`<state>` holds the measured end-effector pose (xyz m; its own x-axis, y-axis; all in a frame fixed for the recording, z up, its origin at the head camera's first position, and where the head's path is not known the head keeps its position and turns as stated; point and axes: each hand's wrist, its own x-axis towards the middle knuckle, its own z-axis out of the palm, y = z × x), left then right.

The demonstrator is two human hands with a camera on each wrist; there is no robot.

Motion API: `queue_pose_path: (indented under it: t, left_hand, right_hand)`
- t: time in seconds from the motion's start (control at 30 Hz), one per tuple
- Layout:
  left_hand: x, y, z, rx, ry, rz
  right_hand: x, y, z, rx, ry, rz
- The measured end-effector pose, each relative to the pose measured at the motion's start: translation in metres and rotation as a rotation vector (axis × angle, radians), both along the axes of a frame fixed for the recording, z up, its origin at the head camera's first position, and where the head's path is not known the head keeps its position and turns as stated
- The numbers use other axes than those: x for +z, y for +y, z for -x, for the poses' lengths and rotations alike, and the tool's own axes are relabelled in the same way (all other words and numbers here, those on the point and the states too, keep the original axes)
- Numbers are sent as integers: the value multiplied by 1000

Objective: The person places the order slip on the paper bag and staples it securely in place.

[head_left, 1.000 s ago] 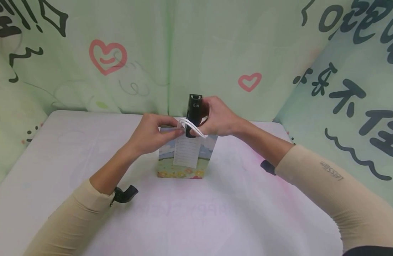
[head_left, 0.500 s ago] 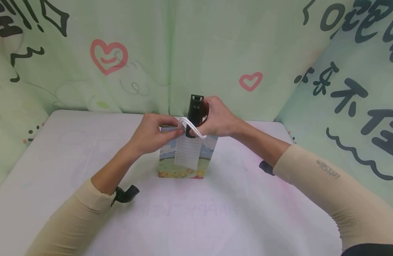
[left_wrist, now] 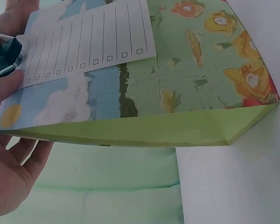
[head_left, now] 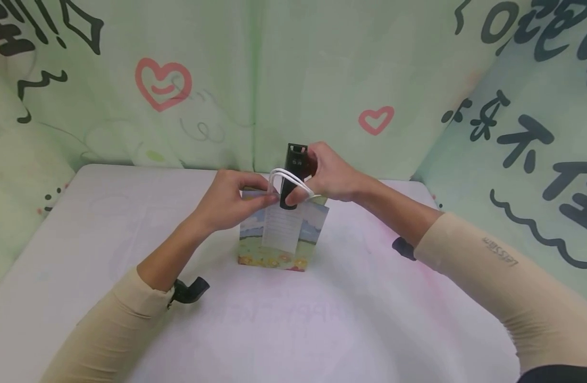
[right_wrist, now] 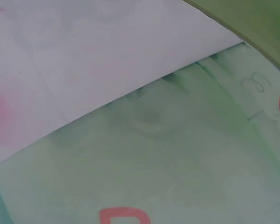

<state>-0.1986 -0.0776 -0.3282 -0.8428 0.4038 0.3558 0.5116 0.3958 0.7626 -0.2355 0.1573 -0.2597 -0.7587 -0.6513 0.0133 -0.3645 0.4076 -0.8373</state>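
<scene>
A paper gift bag (head_left: 253,249), printed with sky, hills and flowers, stands on the table. Against its front lies a white lined checklist sheet (head_left: 280,230), its top hidden by the hands and stapler. My left hand (head_left: 231,198) pinches the bag's top edge at the left; its thumb lies in front, other fingers behind in the left wrist view. My right hand (head_left: 329,173) grips a dark stapler (head_left: 295,162), held steeply at the top of the sheet. Whether its jaws enclose the paper I cannot tell. The white cord handle (head_left: 290,174) loops across the stapler.
A white-covered table (head_left: 293,330) lies below, with a green printed curtain (head_left: 312,69) behind and at both sides. The bag's green side panel (left_wrist: 144,128) shows in the left wrist view. The right wrist view shows no hand.
The stapler and right hand have shifted slightly right. The bag's right side has swung a little toward me, and the cord handle sits slightly higher. My left hand has barely moved.
</scene>
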Motion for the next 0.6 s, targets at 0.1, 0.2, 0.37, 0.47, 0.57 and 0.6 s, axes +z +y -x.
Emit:
queue_pose_path:
  t: [0.1, 0.2, 0.37, 0.47, 0.57, 0.6]
  left_hand:
    - [1, 1, -1, -3, 7, -8]
    - [2, 1, -1, 0, 20, -12]
    - [2, 1, -2, 16, 40, -6]
    - [2, 2, -2, 25, 60, -6]
    - [2, 2, -2, 28, 72, -6]
    - [2, 2, -2, 26, 73, -7]
  right_hand:
    - [1, 1, -2, -18, -20, -2]
    - [1, 1, -4, -27, -11, -23]
    - [4, 2, -6, -65, -7, -82]
    - [6, 1, -7, -92, -37, -99]
    - [8, -1, -9, -134, -89, -113]
    - [8, -1, -10, -152, -108, -119]
